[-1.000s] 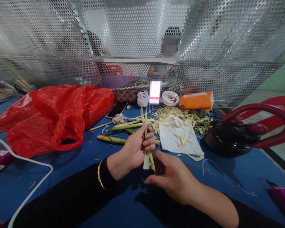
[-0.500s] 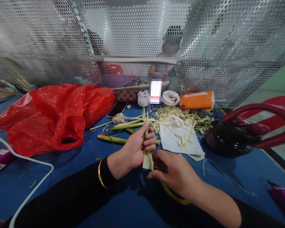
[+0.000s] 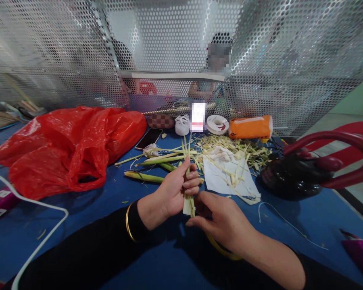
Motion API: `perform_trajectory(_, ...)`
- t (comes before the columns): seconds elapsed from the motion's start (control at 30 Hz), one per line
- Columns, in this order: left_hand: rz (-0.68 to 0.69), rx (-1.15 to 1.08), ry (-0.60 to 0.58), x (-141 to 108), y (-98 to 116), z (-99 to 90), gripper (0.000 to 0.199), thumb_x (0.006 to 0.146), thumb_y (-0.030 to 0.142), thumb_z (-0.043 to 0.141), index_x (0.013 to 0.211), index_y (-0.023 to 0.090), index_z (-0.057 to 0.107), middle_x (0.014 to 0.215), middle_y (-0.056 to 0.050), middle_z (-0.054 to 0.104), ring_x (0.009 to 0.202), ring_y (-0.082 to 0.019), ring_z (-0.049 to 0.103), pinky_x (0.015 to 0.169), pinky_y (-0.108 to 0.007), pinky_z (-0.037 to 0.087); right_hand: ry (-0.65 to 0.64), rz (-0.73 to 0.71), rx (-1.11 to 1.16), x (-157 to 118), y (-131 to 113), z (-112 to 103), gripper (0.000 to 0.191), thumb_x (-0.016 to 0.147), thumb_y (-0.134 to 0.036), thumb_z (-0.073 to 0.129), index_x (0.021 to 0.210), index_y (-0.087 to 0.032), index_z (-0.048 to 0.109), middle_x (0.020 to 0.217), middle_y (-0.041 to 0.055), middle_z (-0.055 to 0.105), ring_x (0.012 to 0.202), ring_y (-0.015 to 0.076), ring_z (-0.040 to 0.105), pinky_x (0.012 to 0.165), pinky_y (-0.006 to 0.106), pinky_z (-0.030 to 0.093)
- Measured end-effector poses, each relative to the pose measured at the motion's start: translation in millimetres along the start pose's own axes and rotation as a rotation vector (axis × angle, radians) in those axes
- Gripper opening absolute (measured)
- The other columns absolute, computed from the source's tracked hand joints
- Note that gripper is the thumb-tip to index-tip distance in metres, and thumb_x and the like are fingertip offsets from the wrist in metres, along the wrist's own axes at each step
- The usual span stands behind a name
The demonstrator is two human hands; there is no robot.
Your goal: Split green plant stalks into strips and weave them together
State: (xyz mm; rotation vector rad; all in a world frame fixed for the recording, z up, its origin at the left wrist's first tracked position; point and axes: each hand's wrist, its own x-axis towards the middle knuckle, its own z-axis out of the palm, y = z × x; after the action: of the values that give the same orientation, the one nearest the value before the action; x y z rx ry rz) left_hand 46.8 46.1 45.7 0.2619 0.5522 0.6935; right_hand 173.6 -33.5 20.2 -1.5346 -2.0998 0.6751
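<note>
My left hand (image 3: 177, 189) is closed around a small bundle of pale green plant strips (image 3: 188, 207), held upright. Thin tips of the bundle stick up above the thumb, and its broader cut ends show below the fingers. Beside those lower ends is my right hand (image 3: 220, 219), its fingers curled and thumb toward the strips. A yellow curved band (image 3: 222, 249) shows beneath this hand; what the fingers hold is mostly hidden. Behind the left hand lie green stalks (image 3: 145, 177) and a tangle of white thread (image 3: 152, 150).
A red plastic bag (image 3: 78, 149) lies at left, with a white cable (image 3: 53, 207) in front. Plant scraps (image 3: 254, 149) and white paper (image 3: 214, 181) lie right of centre. A dark kettle (image 3: 293, 181) stands farther right. A phone (image 3: 149, 139), white spool (image 3: 218, 125) and orange packet (image 3: 251, 127) line the back.
The bundle and my left hand have shifted very slightly downward. My right hand stays in nearly the same place beside the lower ends.
</note>
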Motion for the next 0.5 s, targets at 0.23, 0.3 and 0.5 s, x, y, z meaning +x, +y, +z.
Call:
perform_trajectory(0.23,-0.007,0.117,0.034,-2.5,-4.6,1.6,0.029,0.098,0.028,0.043,0.074,0.014,0.049,0.05,0.01,0.032,0.031,-0.001,0.025,0.029,-0.01,0.021,0.023,0.0,0.047,-1.8,1.5,1.8,0.026,0.079,-0.041,0.071,0.075,-0.02,0.057,0.065,-0.001,0.061,0.056,0.0146,0.052,0.053,0.026,0.033)
perform_trajectory(0.3,-0.009,0.14,0.04,-3.5,-5.9,2.1,0.027,0.098,0.024,0.042,0.074,0.014,0.049,0.049,0.01,0.032,0.031,-0.001,0.024,0.029,-0.01,0.02,0.038,0.007,0.06,-2.7,2.8,2.9,0.025,0.08,-0.042,0.07,0.075,-0.02,0.057,0.066,-0.0008,0.062,0.056,0.0145,0.052,0.053,0.026,0.034)
perform_trajectory(0.5,-0.017,0.159,0.041,-4.4,-8.4,2.0,0.025,0.096,0.022,0.045,0.072,0.015,0.047,0.049,0.01,0.033,0.031,-0.001,0.023,0.029,-0.009,0.019,0.06,0.034,0.073,-3.5,5.3,4.8,0.028,0.082,-0.046,0.067,0.073,-0.021,0.058,0.066,0.0003,0.064,0.058,0.0153,0.053,0.054,0.027,0.034)
